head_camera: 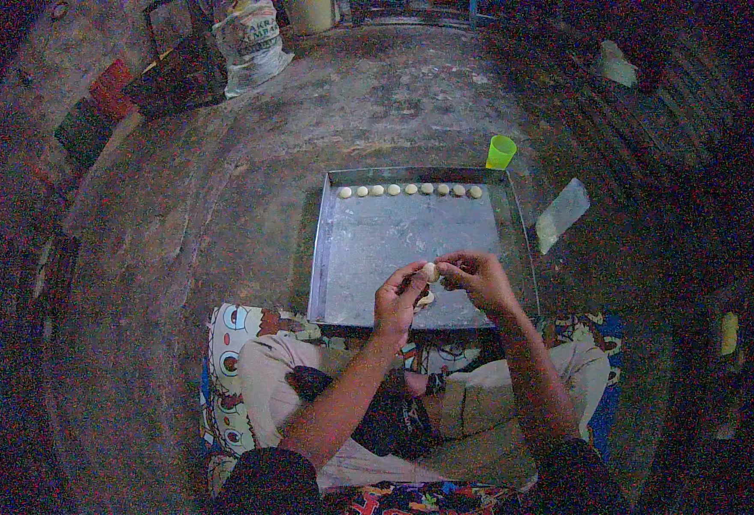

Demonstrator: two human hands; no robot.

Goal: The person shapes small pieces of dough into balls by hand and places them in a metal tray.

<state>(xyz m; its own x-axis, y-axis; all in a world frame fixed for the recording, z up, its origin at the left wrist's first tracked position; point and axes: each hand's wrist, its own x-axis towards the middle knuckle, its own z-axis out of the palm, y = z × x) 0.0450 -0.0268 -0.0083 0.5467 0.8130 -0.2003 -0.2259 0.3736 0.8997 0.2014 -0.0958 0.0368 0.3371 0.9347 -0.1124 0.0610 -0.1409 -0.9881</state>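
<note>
A small pale ball, which looks like dough (430, 272), is pinched between the thumb and fingers of my left hand (401, 297). My right hand (475, 278) touches the ball's right side with its thumb and fingertips. Both hands are over the near part of a shallow metal tray (409, 238). Along the tray's far side lies a row of several pale round balls (394, 190). Another pale piece (425, 300) shows just below the held ball, partly hidden by my left hand; whether it lies on the tray I cannot tell.
A green plastic cup (501, 152) stands at the tray's far right corner. Right of the tray lies a translucent sheet or bag (563, 215) on the floor. Farther off are a printed white sack (253, 48), a dark crate-like object (177, 80) and a light-coloured bucket (311, 15).
</note>
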